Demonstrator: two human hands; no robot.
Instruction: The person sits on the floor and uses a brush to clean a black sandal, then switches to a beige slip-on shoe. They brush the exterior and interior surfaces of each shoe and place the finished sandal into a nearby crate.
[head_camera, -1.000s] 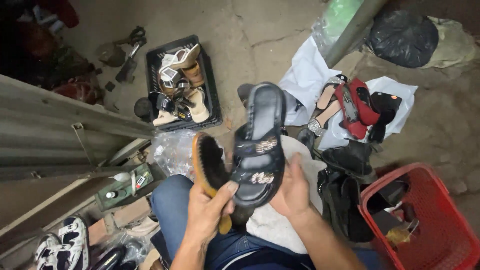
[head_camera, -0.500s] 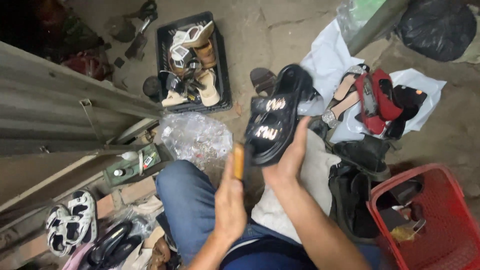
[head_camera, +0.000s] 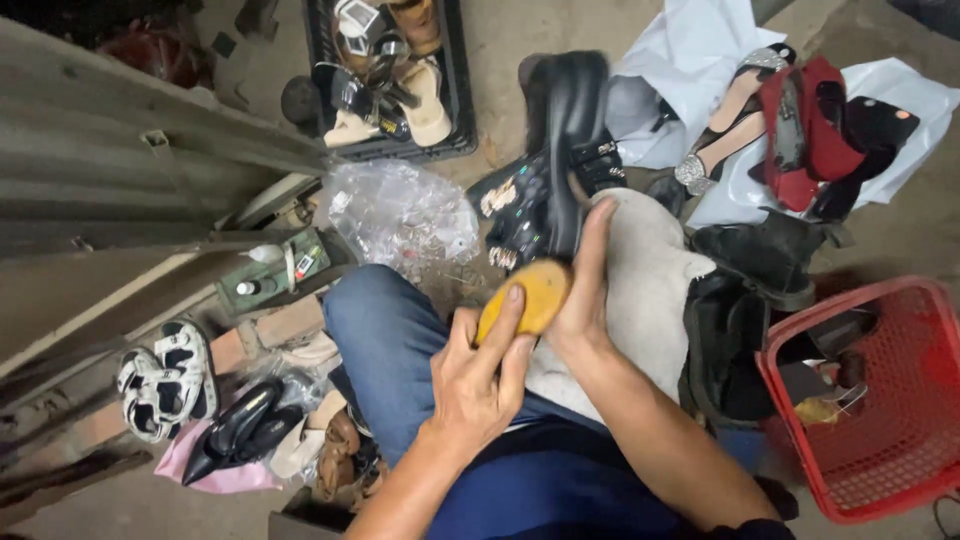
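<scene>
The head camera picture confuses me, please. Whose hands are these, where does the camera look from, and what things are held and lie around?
There is one view only: a camera worn on a person's head, looking down at their own lap and hands. No machine is present. The left hand grips a wooden brush and presses it against a black sandal. The right hand holds that sandal, tilted on its side, above a grey cloth on the knees. On the concrete ground lie a black crate of shoes, a red basket, red and black shoes on white bags, and a crumpled clear plastic bag.
</scene>
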